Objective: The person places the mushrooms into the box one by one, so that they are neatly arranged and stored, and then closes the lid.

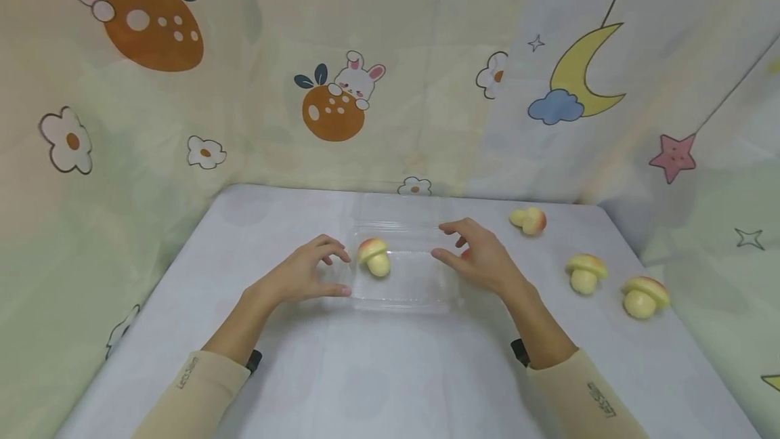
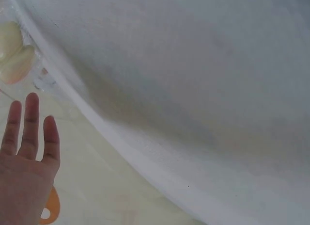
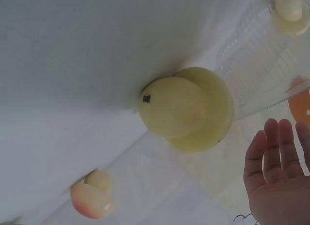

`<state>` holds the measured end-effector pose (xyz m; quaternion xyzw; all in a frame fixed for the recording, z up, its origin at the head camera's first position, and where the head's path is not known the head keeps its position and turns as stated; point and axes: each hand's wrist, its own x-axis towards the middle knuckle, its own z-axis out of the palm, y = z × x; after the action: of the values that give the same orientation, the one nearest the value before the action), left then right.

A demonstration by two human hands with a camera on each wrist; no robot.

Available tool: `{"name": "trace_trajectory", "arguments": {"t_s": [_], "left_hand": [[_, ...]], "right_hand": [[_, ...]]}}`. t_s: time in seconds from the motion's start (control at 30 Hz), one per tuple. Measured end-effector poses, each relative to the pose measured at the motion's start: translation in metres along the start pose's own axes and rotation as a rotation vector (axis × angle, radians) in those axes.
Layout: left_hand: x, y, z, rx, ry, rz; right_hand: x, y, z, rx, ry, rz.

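Note:
A clear plastic box point(image 1: 420, 284) lies with its lid point(image 1: 399, 208) folded back. Inside, at its left end, is a toy mushroom point(image 1: 374, 257) with a yellow stem and reddish cap. My left hand point(image 1: 307, 273) is at the box's left side, thumb and fingers spread apart; whether they touch the wall I cannot tell. At the right side is my right hand point(image 1: 483, 259), thumb and fingers also apart. The right wrist view shows another mushroom point(image 3: 179, 108) close by, mostly hidden from the head camera by that hand.
On the right of the white table point(image 1: 390, 371) lie three more toy mushrooms: one farther back point(image 1: 529, 221), one nearer point(image 1: 586, 274) and one close to the right edge point(image 1: 646, 297). A patterned cloth point(image 1: 426, 120) hangs behind and along the sides.

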<state>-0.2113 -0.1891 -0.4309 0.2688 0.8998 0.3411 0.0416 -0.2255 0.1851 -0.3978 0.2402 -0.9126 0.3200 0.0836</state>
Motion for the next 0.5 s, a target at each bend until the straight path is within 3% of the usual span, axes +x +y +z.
{"name": "trace_trajectory", "arguments": {"t_s": [0.23, 0.5], "left_hand": [[0.000, 0.000, 0.000, 0.015, 0.003, -0.012], [0.000, 0.000, 0.000, 0.015, -0.005, 0.003]], "right_hand": [[-0.005, 0.009, -0.001, -0.008, 0.050, -0.012], [-0.015, 0.018, -0.008, 0.000, 0.052, 0.044]]}}
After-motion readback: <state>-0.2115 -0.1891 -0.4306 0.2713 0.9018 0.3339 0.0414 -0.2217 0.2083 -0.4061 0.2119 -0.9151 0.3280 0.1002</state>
